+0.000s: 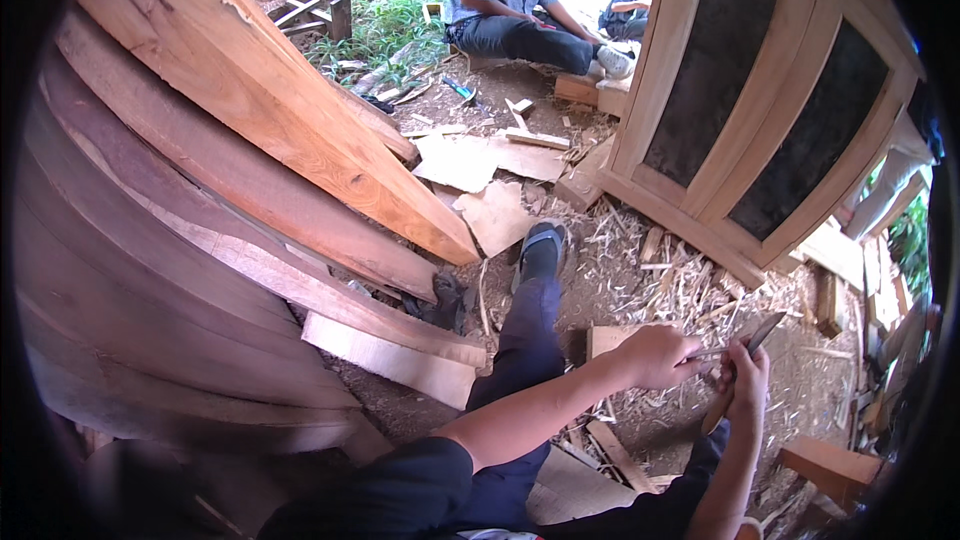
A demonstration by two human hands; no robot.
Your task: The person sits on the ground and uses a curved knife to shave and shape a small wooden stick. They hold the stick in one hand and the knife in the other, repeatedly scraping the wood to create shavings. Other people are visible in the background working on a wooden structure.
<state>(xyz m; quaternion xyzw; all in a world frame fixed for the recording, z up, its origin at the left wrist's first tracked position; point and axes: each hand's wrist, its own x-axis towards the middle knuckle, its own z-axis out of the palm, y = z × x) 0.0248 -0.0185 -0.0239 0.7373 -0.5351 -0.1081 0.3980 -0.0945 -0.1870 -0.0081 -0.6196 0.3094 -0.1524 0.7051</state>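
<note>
My left hand (660, 356) is closed on a thin, greyish rod (708, 351) that reaches across to my right hand. My right hand (745, 375) is wrapped round a knife-like tool. Its dark pointed blade (767, 328) sticks out above my fingers, and what looks like its brown wooden handle (716, 414) shows below them. The rod meets the tool near the blade's base; my fingers partly hide where they touch. Both hands are above ground strewn with shavings, in front of my legs.
Long boards (300, 130) lean in a stack at my left. A wooden panel frame (700, 190) with dark inserts stands ahead to the right. Wood blocks (835, 465) and shavings (660, 290) litter the ground. Farther off, one person (510, 10) sits, and another (628, 10) is behind.
</note>
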